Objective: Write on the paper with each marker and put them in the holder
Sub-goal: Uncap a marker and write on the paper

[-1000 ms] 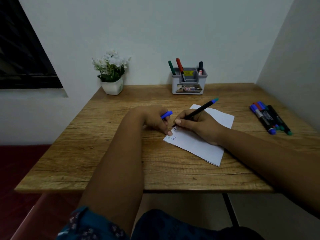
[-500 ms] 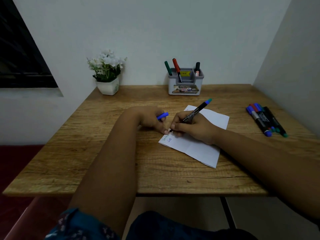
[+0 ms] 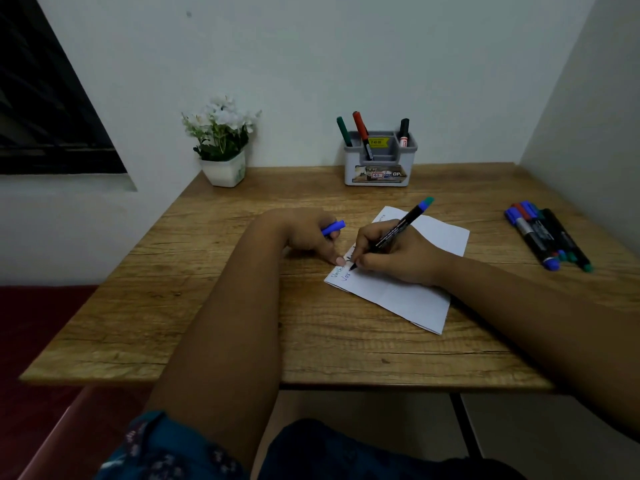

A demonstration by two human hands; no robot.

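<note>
A white sheet of paper [image 3: 408, 292] lies at the middle of the wooden table, with a few handwritten words along its left edge. My right hand [image 3: 391, 254] grips a black marker [image 3: 398, 230] with a blue-green end, its tip touching the paper's left edge. My left hand [image 3: 308, 237] holds a blue cap [image 3: 333, 227] in curled fingers while one fingertip presses on the paper's left edge. A grey holder [image 3: 380, 168] stands at the back against the wall with a green, a red and a black marker in it. Several more markers [image 3: 543, 237] lie at the right.
A white pot of white flowers [image 3: 223, 143] stands at the back left corner of the table [image 3: 207, 306]. Walls close in behind and on the right. A dark window is at the upper left.
My right hand has tilted the marker more upright and its tip has shifted slightly along the paper's left edge. My left hand keeps the cap in the same place.
</note>
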